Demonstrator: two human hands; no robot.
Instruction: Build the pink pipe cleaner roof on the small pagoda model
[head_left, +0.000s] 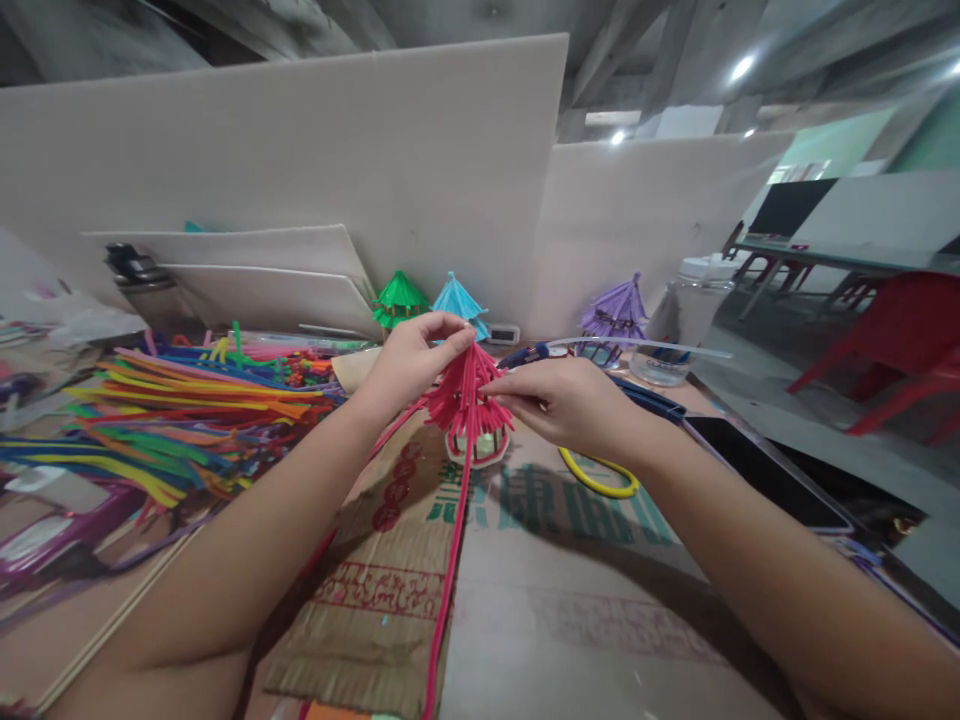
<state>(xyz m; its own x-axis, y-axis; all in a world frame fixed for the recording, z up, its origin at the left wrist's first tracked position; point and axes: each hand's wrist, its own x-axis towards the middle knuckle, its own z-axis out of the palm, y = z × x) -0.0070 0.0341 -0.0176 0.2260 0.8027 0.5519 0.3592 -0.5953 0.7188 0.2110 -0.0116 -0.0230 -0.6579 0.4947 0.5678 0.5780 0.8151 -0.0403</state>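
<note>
So both hands are on a little pink pipe-cleaner pavilion (469, 405) sitting on a sheet of printed cardboard (570, 600). The left hand (409, 365) pinches the very tip of its roof between thumb and fingertips, and the right hand (566, 400) is closed on the roof's fringe edge from the other side, so neither is loose. The hands don't touch each other, the roof is between them. The pavilion's base looks whitish with a bit of green, though it's mostly hidden under the fringe. One long pink pipe cleaner (448, 570) runs from the pavilion straight down the cardboard toward the camera. Just right of the pavilion, under the right wrist, lies a yellow ring (596, 483). Behind the pavilion stand three finished ones: green (400, 297), blue (457, 298), and a purple one (615, 312) farther right, with a clear plastic jar (679, 320) beside that. Well left of the pavilion is a big messy pile of coloured pipe cleaners (172, 420). Off to its right lies a dark flat screen (765, 470), phone or tablet, can't tell which. White boards (375, 170) stand behind it all.
</note>
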